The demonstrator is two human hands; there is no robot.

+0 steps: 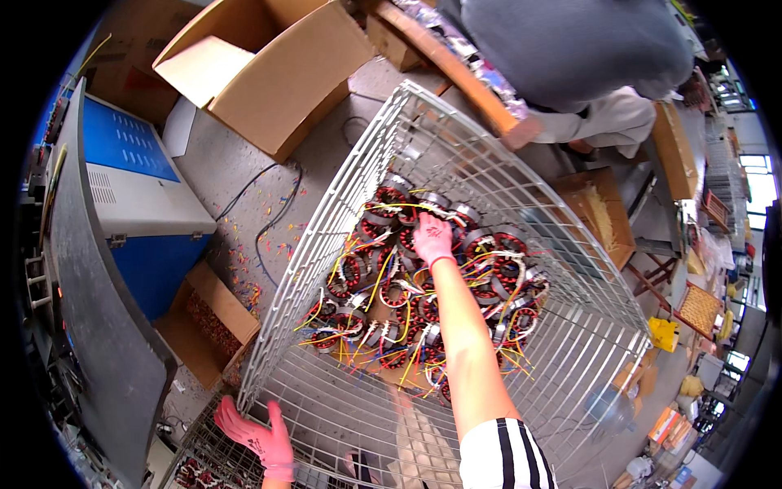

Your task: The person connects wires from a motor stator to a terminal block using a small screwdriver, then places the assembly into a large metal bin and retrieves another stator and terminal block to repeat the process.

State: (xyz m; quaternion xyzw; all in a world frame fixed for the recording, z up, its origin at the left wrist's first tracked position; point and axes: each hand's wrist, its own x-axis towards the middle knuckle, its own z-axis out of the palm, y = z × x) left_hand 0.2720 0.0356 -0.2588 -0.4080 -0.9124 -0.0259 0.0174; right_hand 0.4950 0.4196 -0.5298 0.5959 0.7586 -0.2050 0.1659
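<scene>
Grey metal wire cage [322, 216], large, open-topped, standing on the floor; the coil rings lie heaped inside it.
Worktop [106, 301], dark grey, at the left edge.
Cabinet [130, 179], blue and off-white, with vent slots and latches, beyond the worktop.
Cardboard box [289, 90], brown, flaps raised, beyond the cage; its near side is plain.
Smaller carton [224, 306], open, beside the cabinet, holding small dark red pieces.
Hands, two, in pink gloves. Left hand [259, 438]: fingers extended, thumb apart, at the cage's near left corner; contact cannot be told. Right hand [433, 238]: reaching down onto the heap, fingers partly bent; fingertips hidden, so any grip cannot be told.
Coil rings [509, 236], many, grey outside with red and black windings.
Lead wires [376, 281], yellow, blue, red and white, trailing from the rings.
Glove markings, dark print on both backs, too small to read.
Scraps [236, 261], coloured, scattered on the floor.
</scene>
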